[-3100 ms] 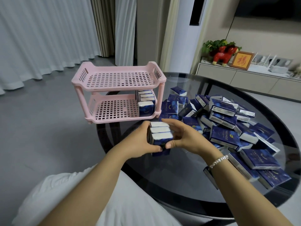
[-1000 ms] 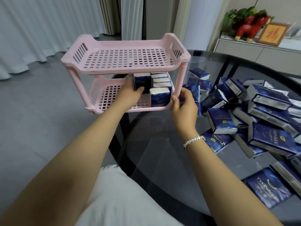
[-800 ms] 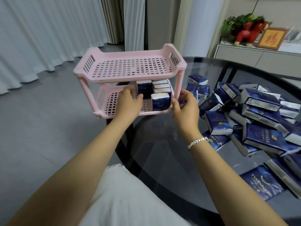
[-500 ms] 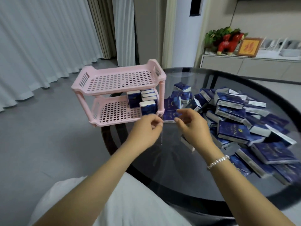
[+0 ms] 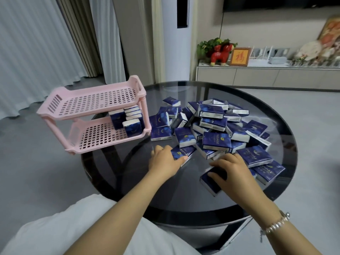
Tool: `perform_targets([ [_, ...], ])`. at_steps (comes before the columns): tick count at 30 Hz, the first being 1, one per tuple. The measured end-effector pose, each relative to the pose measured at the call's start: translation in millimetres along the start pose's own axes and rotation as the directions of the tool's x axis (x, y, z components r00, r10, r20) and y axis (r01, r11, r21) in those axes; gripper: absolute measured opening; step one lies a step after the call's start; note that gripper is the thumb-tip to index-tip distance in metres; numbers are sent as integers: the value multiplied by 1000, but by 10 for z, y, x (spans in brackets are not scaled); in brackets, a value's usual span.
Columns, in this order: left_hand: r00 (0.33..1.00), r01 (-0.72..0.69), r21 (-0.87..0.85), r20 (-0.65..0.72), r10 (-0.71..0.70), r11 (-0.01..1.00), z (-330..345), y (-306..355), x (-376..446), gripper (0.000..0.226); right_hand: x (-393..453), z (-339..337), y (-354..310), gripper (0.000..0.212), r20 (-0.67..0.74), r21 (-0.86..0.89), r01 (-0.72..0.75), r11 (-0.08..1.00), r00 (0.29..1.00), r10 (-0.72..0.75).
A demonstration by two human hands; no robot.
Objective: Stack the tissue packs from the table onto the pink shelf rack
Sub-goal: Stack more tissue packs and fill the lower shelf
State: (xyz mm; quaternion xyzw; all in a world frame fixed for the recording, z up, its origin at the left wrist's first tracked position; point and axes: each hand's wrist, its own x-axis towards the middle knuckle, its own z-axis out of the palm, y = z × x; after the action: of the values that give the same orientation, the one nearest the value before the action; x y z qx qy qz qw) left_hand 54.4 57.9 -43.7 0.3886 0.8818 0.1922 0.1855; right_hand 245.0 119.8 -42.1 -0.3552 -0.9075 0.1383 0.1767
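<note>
Head view, table: dark smoked glass, round table [image 5: 184, 192], the pink shelf rack [image 5: 95, 115] standing at its far left edge.
Head view, rack: two slatted tiers; the top tier bare, the lower tier holding a small cluster of upright packs [image 5: 128, 120] crowded into its right end, against the right posts. The left part of the lower tier shows only its grid.
Head view, loose packs: a heap of dark blue tissue packs [image 5: 211, 129] spread over the middle and right of the table, many lying on one another at odd angles.
Head view, left hand: the left hand [image 5: 163, 161] lies palm down at the near left edge of the heap, fingers curled over one flat pack [image 5: 182, 152], thumb along its near edge; the pack rests on the glass, so the hold looks begun rather than complete.
Head view, right hand: the right hand [image 5: 230, 168] is spread over another pack [image 5: 211, 181] at the near right, fingers covering its top; this pack also lies on the table. Whether the fingers have closed under it, I cannot tell.
Step in hand: gathering, by my reading; each hand is collecting a fresh pack from the near edge of the heap.
Next move: likely lifting both packs, squaring them together, then carrying them left to the lower tier and setting them upright beside the cluster.
Progress: early; most packs are on the table.
</note>
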Motion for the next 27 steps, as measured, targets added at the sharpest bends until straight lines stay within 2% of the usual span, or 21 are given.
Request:
perform_targets([
  [4,998,16,-161,-52,-25,987,6,-106,-28,55,-78,-87,99,39,67,-145,112,983,992,-103],
  [9,999,5,-306,-50,-21,952,-79,-235,-191,46,-42,-113,173,54,173,-150,172,974,974,-145],
  [11,999,8,-431,-40,-29,902,-133,-283,-230,43,-14,-77,163,65,193,-154,166,974,972,-135],
  [14,999,41,-660,35,-24,750,-214,-324,-333,35,35,0,98,75,175,-105,138,985,977,-119],
  [16,1000,29,-710,26,-16,704,-260,-360,-399,33,90,52,27,74,185,-105,122,987,977,-101],
  [18,1000,18,-743,-3,-29,669,-296,-404,-442,30,151,101,-46,81,221,-84,101,991,972,-81],
  [22,997,17,-796,-29,-65,605,-327,-449,-482,21,235,153,-195,96,275,120,-29,992,962,-5],
  [24,997,24,-834,-22,-76,551,-335,-450,-485,18,249,188,-239,94,276,147,-72,986,961,29],
  [27,994,46,-897,-1,-107,439,-352,-448,-479,11,261,246,-239,70,233,201,-111,973,970,63],
])
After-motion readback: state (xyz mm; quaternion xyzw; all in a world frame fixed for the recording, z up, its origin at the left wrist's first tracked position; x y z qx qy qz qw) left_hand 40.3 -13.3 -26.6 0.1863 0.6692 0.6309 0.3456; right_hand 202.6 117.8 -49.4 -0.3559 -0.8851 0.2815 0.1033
